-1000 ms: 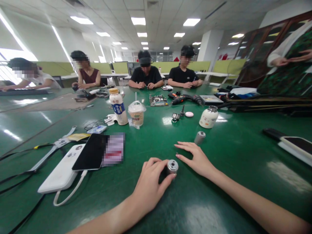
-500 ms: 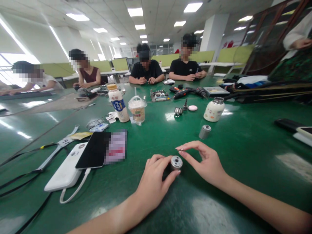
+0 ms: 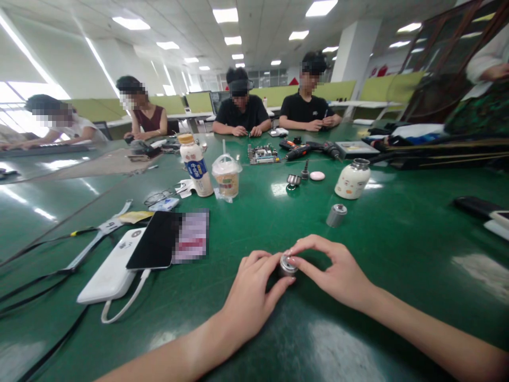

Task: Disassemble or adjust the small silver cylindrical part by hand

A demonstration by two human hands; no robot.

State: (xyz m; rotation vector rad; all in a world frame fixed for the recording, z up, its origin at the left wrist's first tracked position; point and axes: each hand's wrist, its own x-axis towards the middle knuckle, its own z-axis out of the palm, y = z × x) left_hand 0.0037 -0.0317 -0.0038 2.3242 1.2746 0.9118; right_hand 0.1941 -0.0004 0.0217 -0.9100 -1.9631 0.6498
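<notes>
A small silver metal cylinder [image 3: 288, 268] stands upright on the green table, its top facing up. My left hand [image 3: 254, 292] grips it from the left, with the thumb on the near side and the fingers behind. My right hand [image 3: 338, 268] has its thumb and forefinger together at the top of the same cylinder. Whether a tiny part is between those fingertips is too small to tell. A second silver cylinder [image 3: 336, 215] stands farther back, to the right of centre.
White power bank [image 3: 113, 268], black phone [image 3: 154, 244] and straps lie left. Behind are a bottle [image 3: 196, 167], a lidded cup [image 3: 226, 178], a circuit board [image 3: 263, 155], power tools [image 3: 310, 150] and a cream jar [image 3: 353, 179]. Several people sit across the green table [image 3: 397, 239].
My right hand's fingertips have moved down and slightly left, from beside the cylinder onto its top. My left hand still grips the cylinder. The view has shifted slightly.
</notes>
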